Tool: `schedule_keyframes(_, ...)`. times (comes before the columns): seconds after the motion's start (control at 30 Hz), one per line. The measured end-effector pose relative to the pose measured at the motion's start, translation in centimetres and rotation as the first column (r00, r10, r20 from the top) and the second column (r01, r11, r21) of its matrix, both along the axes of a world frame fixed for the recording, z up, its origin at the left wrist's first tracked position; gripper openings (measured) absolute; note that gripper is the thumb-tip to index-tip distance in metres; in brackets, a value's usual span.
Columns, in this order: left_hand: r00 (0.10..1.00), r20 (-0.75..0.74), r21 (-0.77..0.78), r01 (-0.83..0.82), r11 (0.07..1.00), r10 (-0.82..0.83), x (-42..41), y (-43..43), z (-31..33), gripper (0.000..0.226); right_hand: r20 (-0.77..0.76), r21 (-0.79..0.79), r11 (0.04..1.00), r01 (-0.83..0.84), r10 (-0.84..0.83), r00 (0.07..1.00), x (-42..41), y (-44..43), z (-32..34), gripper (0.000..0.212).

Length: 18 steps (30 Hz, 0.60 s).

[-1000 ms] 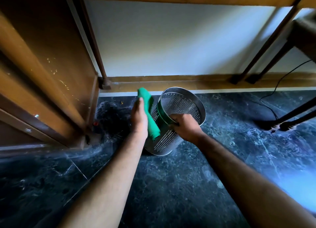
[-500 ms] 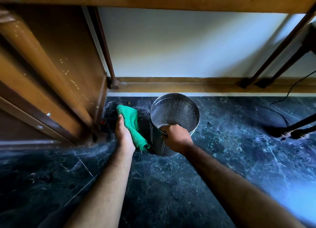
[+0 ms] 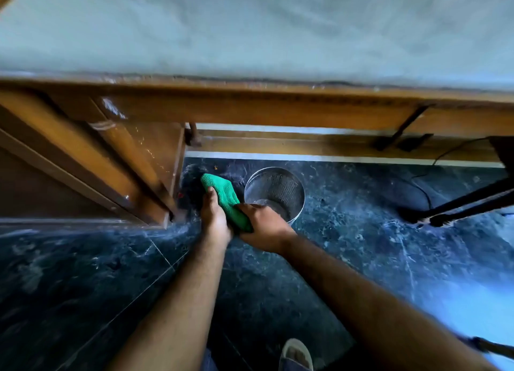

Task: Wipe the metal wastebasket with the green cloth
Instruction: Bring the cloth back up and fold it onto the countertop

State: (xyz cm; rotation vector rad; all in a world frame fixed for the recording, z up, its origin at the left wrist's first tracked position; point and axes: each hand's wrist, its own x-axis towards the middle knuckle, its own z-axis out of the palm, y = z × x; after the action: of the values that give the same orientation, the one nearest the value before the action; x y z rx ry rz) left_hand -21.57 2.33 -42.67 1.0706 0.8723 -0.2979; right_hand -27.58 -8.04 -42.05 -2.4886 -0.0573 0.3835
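Right now your left hand [image 3: 215, 220] has its fingers [image 3: 210, 195] closed around the green cloth [image 3: 224, 194], which sticks up and away beyond your knuckles and also trails down to the side, where your right hand [image 3: 264, 227] is clamped on its lower end. So both hands are on the cloth, and neither clearly grips the metal wastebasket [image 3: 275, 192]. The wastebasket stands upright on the dark marble floor [image 3: 347, 231], just beyond your right-hand fingers, open mouth facing up toward you, long axis vertical. It sits under the wooden counter [image 3: 250, 106], with the cabinet side [image 3: 133, 159] off past your left hand.

That cloth looks soft and floppy; it will bunch, so I'd say wad it into your palm before you press. The wastebasket is perforated thin metal, likely light and stiff, and probably inclined to slide or tip on that smooth floor. Best hold, in my judgement, is the rolled rim at the near edge, pinched with your right hand while the left one wipes down the wall. Whether the rim touches your right hand, I cannot tell.
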Motion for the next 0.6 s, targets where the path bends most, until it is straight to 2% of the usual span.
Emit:
schedule_keyframes(0.07, 0.998, -0.030, -0.031, 0.058, 0.998, -0.059, -0.7, -0.3, 3.7, 0.035, -0.005, 0.078, 0.991, 0.108, -0.108, 0.994, -0.3, -0.3, 3.2, 0.048)
schedule_keyframes(0.17, 0.987, -0.014, -0.059, 0.162, 0.985, -0.163, -1.3, 0.5, 6.9, 0.053, -0.029, 0.197, 0.953, 0.230, -0.229, 0.973, -1.2, -1.2, 7.9, 0.033)
schedule_keyframes(0.27, 0.932, 0.079, 0.155, 0.338, 0.928, -0.352, -2.3, 2.4, 9.5, 0.089, -0.091, 0.324, 0.896, 0.304, -0.291, 0.952, -2.2, -2.3, 13.9, 0.026)
schedule_keyframes(0.3, 0.907, 0.118, 0.164, 0.384, 0.908, -0.405, -2.8, 3.0, 11.6, 0.094, -0.132, 0.384, 0.859, 0.340, -0.313, 0.941, -2.4, -2.8, 16.3, 0.024)
schedule_keyframes(0.4, 0.807, 0.169, -0.014, 0.575, 0.818, -0.565, -4.0, 4.5, 17.2, 0.099, -0.300, 0.557, 0.702, 0.445, -0.329, 0.895, -3.1, -3.9, 22.0, 0.035)
schedule_keyframes(0.47, 0.752, 0.139, -0.140, 0.659, 0.739, -0.644, -4.4, 5.1, 20.9, 0.093, -0.384, 0.622, 0.615, 0.484, -0.299, 0.874, -3.4, -4.8, 25.9, 0.036)
schedule_keyframes(0.6, 0.688, 0.131, -0.233, 0.721, 0.652, -0.714, -5.0, 5.2, 26.9, 0.090, -0.449, 0.670, 0.516, 0.534, -0.291, 0.845, -3.8, -6.6, 32.5, 0.033)
